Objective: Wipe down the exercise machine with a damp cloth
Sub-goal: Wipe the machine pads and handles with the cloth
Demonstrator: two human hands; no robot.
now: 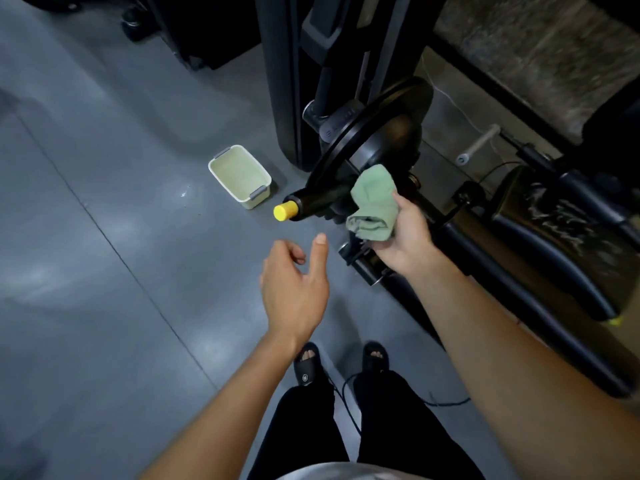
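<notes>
Right now we judge ourselves to be in the wiping step itself: our right hand (403,237) grips the bunched green cloth (374,206), thumb over the top and fingers curled beneath, holding it against the black exercise machine (367,133) just below the round weight plate (363,136) and beside the yellow-capped peg (285,211). Our left hand (294,289) hangs free above the grey floor (104,237), fingers loosely spread, thumb pointing up, holding nothing. Whether the cloth is pressing on the metal or just short of it, we cannot tell. Next, we think, comes a firm rub along the peg and plate rim, with the left hand perhaps steadying the peg. A pale tub (239,176) sits on the floor nearby, apart from the machine, handy should the cloth need wetting again.
</notes>
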